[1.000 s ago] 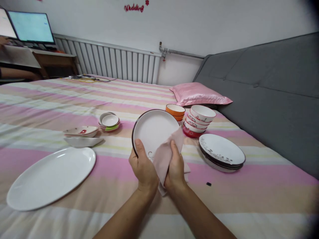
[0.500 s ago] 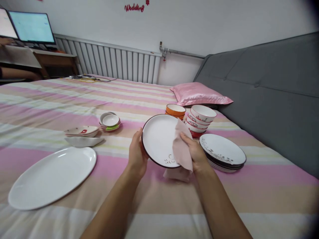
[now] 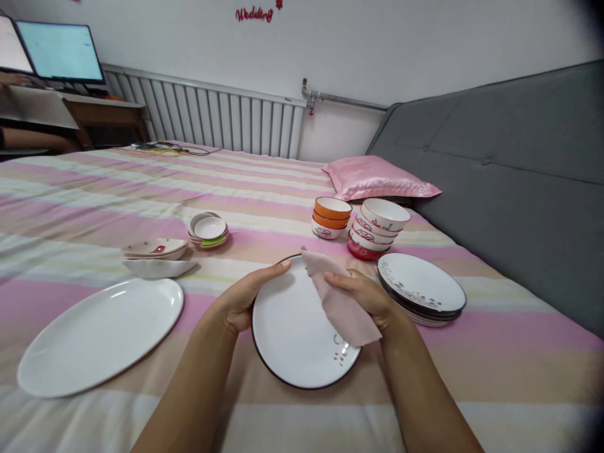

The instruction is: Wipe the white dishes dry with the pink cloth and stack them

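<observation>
A round white plate (image 3: 292, 321) with a dark rim and a small floral pattern is held above the bed, tilted toward me. My left hand (image 3: 250, 290) grips its left edge, thumb on the face and fingers hidden behind. My right hand (image 3: 368, 294) is closed on a pale pink cloth (image 3: 342, 308) folded over the plate's right edge, with the thumb pressing it to the face. To the right lies a stack of similar plates (image 3: 422, 283). A large oval white platter (image 3: 101, 336) rests at the left.
Stacked bowls in orange (image 3: 331, 217) and red and white (image 3: 380, 226) stand beyond the plate. Small dishes (image 3: 209, 229) and boat-shaped bowls (image 3: 158, 255) sit left of centre. A pink pillow (image 3: 377, 177) lies by the grey headboard (image 3: 500, 163). Someone's hand (image 3: 14, 79) is near monitors (image 3: 61, 53).
The plate has come lower and nearer to me and has turned, its pattern now further right. My left thumb now lies over its face; the cloth has shifted along the right edge.
</observation>
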